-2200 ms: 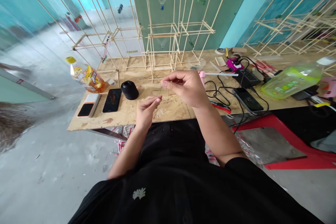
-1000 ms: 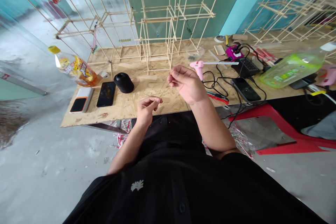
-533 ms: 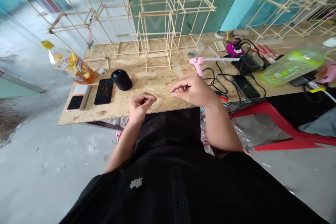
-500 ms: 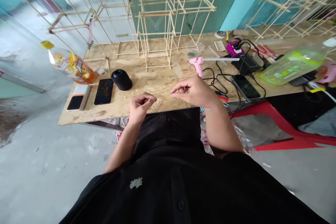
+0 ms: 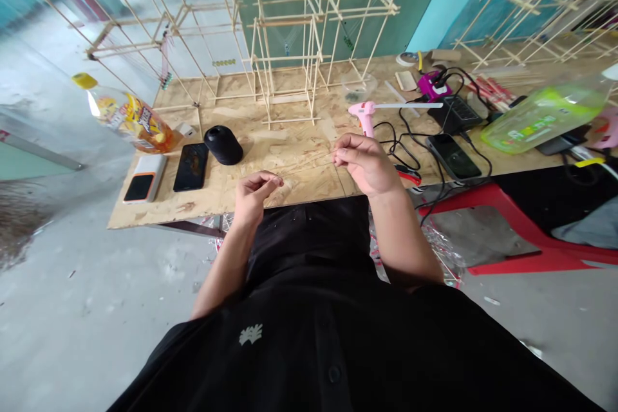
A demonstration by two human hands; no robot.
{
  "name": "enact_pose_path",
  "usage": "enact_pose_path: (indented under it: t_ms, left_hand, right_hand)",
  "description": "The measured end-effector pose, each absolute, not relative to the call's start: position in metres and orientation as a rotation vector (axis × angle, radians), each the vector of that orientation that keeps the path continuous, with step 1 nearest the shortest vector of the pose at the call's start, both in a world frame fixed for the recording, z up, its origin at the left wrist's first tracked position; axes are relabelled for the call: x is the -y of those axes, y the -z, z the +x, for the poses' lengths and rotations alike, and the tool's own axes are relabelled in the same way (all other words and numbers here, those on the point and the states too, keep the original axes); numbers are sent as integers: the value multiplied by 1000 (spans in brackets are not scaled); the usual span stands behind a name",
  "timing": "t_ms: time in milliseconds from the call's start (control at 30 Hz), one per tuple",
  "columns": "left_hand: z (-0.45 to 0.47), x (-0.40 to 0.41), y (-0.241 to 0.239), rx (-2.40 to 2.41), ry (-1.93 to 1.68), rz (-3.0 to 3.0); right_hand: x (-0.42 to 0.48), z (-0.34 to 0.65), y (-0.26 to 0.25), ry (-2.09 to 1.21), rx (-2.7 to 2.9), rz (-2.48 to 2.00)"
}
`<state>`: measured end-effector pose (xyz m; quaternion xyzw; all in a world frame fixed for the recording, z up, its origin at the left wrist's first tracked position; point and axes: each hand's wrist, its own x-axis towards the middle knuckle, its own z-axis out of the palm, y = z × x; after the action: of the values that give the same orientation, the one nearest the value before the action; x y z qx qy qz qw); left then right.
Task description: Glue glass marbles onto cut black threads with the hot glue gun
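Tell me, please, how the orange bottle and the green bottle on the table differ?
The orange bottle lies at the table's left end with a yellow cap; the green bottle lies at the right end with a whitish cap. The green bottle looks larger and rests over gadgets, the orange bottle beside a power bank. Both are clear plastic, tipped over.

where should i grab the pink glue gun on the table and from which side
Probably by its handle: the glue gun stands with the handle pointing down toward the table edge and the long white stick jutting right. Come from the near side with the right hand, the closer one, staying left of the black cables beside it.
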<state>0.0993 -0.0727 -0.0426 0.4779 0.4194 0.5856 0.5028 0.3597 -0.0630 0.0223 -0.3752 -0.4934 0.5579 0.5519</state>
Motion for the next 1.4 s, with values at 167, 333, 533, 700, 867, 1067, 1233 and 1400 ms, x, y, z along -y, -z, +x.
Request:
enact_pose_path:
  t_ms: [167, 333, 533, 700, 867, 1067, 1233, 1400]
  left_hand:
    - [100, 73, 41, -1011, -1440, 1137]
    - [100, 72, 40, -1026, -1462, 1139]
    - [100, 70, 40, -1038, -1498, 1116]
    - [100, 68, 41, -1049, -1521, 1085]
    - [101, 67, 40, -1046, -1531, 1058]
    - [101, 66, 42, -1046, -1539, 1035]
    - [102, 64, 45, -1062, -1551, 1019]
    - [103, 63, 49, -1082, -1592, 1006]
  right_hand:
    - [63, 357, -14, -1281, 1135, -965]
    - [63, 359, -11, -1324, 1046, -948]
    - [64, 360, -11, -1358, 982, -932]
    - [65, 363, -9, -1121, 1087, -1010]
    - [62, 368, -8, -1060, 1125, -1012]
    - [61, 364, 1, -1142, 973, -947]
    - [62, 357, 11, -1119, 959, -920]
    - [63, 347, 19, -944, 926, -939]
